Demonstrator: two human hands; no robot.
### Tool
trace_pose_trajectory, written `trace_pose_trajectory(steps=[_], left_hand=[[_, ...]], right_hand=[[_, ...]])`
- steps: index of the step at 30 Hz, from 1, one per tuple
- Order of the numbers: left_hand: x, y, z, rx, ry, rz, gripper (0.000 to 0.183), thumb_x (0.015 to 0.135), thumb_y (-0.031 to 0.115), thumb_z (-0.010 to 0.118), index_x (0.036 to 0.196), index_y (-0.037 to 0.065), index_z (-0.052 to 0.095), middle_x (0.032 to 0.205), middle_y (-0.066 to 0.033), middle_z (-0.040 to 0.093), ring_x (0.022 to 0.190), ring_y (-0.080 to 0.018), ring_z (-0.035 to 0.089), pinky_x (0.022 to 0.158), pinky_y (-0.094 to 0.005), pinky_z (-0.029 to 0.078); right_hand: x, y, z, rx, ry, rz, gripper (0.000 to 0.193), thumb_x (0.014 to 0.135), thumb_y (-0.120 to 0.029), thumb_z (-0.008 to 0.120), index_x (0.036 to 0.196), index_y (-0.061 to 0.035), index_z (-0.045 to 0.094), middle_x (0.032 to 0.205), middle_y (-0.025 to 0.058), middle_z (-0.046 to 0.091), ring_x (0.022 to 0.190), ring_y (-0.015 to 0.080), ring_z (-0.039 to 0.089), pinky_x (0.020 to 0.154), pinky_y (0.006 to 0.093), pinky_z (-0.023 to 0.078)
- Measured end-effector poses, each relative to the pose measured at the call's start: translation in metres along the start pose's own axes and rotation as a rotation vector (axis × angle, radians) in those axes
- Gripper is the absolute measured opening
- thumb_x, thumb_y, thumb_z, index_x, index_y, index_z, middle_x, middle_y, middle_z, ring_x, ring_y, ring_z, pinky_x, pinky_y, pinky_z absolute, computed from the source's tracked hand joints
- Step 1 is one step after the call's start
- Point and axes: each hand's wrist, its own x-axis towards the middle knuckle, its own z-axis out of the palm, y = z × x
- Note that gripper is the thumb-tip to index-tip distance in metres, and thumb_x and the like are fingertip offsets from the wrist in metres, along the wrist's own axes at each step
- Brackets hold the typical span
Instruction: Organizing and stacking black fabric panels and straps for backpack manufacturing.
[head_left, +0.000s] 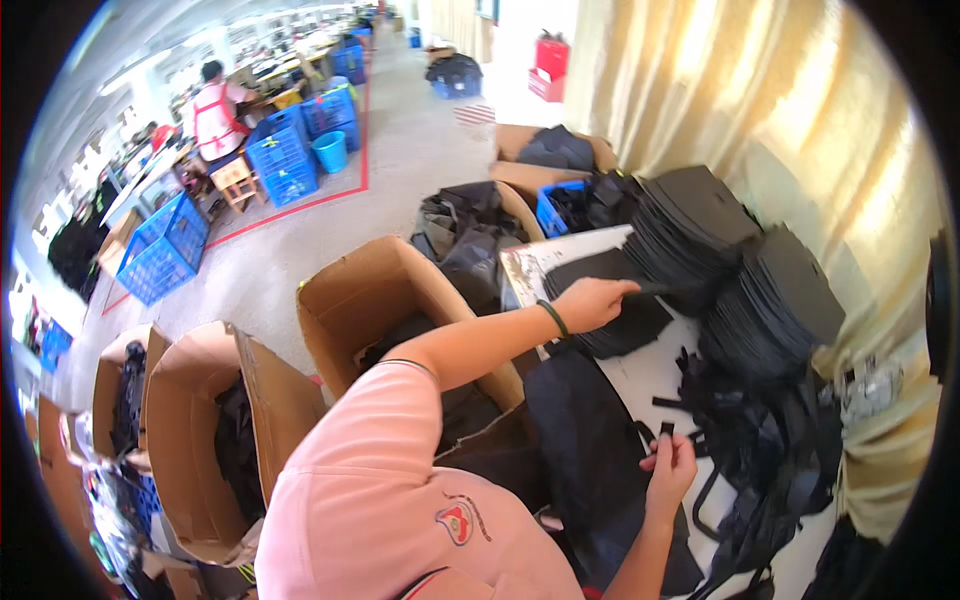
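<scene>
My left hand, with a dark green band at the wrist, reaches over a low pile of black panels. Its fingers are closed, the tips against a dark edge beside the tall stack of black panels; what they pinch blends into the black behind. Nearer to me, my right hand pinches a short black strap whose end sticks up between thumb and fingers. A large black fabric piece lies just left of that hand. Tangled black straps and fabric heap up to its right.
A second stack of panels stands on the white table by the curtain. Open cardboard boxes with dark fabric crowd my left. Across the aisle, a person works near blue crates.
</scene>
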Motion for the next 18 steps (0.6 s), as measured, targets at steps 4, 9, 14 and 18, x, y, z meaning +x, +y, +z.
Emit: trace_pose_trajectory(steps=[4, 9, 14, 18], left_hand=[[-0.024, 0.091, -0.05, -0.278, -0.118, -0.039, 0.025, 0.088, 0.013, 0.055, 0.109, 0.0, 0.06, 0.072, -0.0199, 0.06, 0.062, -0.0251, 0.059, 0.061, -0.0392, 0.048], [-0.045, 0.115, -0.049, -0.514, -0.193, 0.043, 0.021, 0.092, 0.007, 0.054, 0.111, -0.001, 0.059, 0.067, -0.0026, 0.052, 0.062, -0.006, 0.042, 0.055, -0.0264, 0.039], [-0.051, 0.106, -0.029, -0.634, -0.237, 0.015, 0.023, 0.093, 0.006, 0.055, 0.115, -0.001, 0.058, 0.07, 0.0012, 0.054, 0.063, -0.0038, 0.042, 0.055, -0.0237, 0.039], [-0.055, 0.116, -0.037, -0.481, -0.392, 0.147, 0.03, 0.091, 0.003, 0.053, 0.121, 0.0, 0.058, 0.075, -0.0053, 0.061, 0.065, -0.009, 0.053, 0.061, -0.0262, 0.046]], right_hand=[[0.026, -0.01, 0.001, 0.064, 0.163, -0.145, 0.013, 0.094, -0.015, 0.062, 0.096, -0.0022, 0.061, 0.071, -0.0018, 0.055, 0.057, 0.0036, 0.049, 0.047, 0.0186, 0.04], [0.043, -0.017, 0.011, 0.112, 0.23, -0.242, 0.009, 0.092, -0.011, 0.066, 0.09, -0.0035, 0.062, 0.071, -0.0046, 0.055, 0.057, 0.0009, 0.046, 0.047, 0.0183, 0.037], [0.03, -0.006, -0.001, 0.041, 0.253, -0.247, 0.008, 0.09, -0.007, 0.067, 0.086, -0.0024, 0.063, 0.07, -0.0058, 0.053, 0.055, -0.0002, 0.042, 0.049, 0.0171, 0.033], [0.022, -0.005, -0.001, 0.121, 0.186, -0.156, 0.008, 0.088, -0.008, 0.069, 0.089, -0.0015, 0.065, 0.073, -0.0038, 0.056, 0.058, 0.0013, 0.048, 0.049, 0.0188, 0.039]])
